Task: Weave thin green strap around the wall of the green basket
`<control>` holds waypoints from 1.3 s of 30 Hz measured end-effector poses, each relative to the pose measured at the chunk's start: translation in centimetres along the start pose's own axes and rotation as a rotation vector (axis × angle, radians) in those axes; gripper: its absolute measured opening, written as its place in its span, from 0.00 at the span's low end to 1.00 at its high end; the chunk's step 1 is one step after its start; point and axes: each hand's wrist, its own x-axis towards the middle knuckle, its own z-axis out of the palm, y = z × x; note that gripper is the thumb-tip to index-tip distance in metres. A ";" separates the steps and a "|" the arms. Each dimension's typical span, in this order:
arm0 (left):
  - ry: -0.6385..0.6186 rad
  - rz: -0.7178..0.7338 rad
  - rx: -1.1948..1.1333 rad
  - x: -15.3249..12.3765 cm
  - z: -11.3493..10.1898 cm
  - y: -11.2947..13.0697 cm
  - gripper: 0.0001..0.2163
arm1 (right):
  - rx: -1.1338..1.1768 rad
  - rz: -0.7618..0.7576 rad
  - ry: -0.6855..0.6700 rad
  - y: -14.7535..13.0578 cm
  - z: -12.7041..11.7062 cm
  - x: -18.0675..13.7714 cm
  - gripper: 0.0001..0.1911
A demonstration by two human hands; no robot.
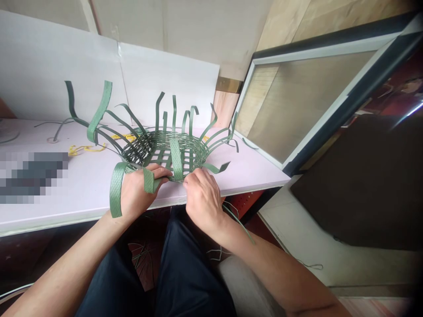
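Observation:
A half-woven green basket (139, 149) with an open grid bottom rests at the front edge of the table. Flat green straps stick up and outward all round its rim. My left hand (140, 187) is closed on the near left part of the rim, with a strap (116, 189) curling over its wrist side. Close to it on the right, my right hand (203, 196) is pinched at the near rim beside an upright strap (176, 158). A thin green strand (243, 226) trails past my right wrist. What lies between the right fingertips is hidden.
The pale table (82, 189) bears yellow strips (86, 149) behind the basket and a blurred-out dark item (39, 176) at left. White boards (165, 83) lean at the back. A framed panel (284, 101) stands at right. Loose strands (142, 257) lie below.

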 end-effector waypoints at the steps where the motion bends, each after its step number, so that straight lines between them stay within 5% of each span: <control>1: -0.004 0.005 -0.002 0.0 0.0 0.0 0.10 | -0.020 -0.017 0.012 -0.5 -0.3 -0.2 0.11; 7: -0.008 -0.011 -0.018 -0.3 0.0 -0.1 0.10 | 0.105 -0.001 -0.302 -1.5 -1.5 -0.6 0.13; 13: 0.014 0.048 -0.065 -0.6 0.2 -0.5 0.11 | -0.070 0.080 -0.142 -0.5 -1.5 -0.1 0.13; 16: 0.006 0.068 -0.095 -0.6 0.3 -0.6 0.11 | 0.190 0.188 -0.269 0.6 -1.2 0.4 0.12; 22: -0.008 0.078 -0.158 -0.7 0.1 -0.4 0.09 | 1.052 0.660 -0.529 3.3 1.0 1.3 0.10; 27: -0.032 0.089 -0.179 -0.8 0.0 -0.5 0.09 | 1.162 0.572 -0.668 3.1 1.7 0.9 0.07; 30: -0.062 0.085 -0.195 -1.0 0.1 -0.8 0.09 | 0.772 0.406 -0.675 2.8 0.6 0.2 0.09; 35: -0.039 0.066 -0.221 -1.3 0.7 -1.2 0.07 | -0.277 0.117 -0.304 2.0 -4.2 -1.1 0.10; 39: -0.016 0.061 -0.256 -1.2 0.8 -1.1 0.07 | -0.529 -0.253 -0.175 -0.7 -8.6 -1.1 0.14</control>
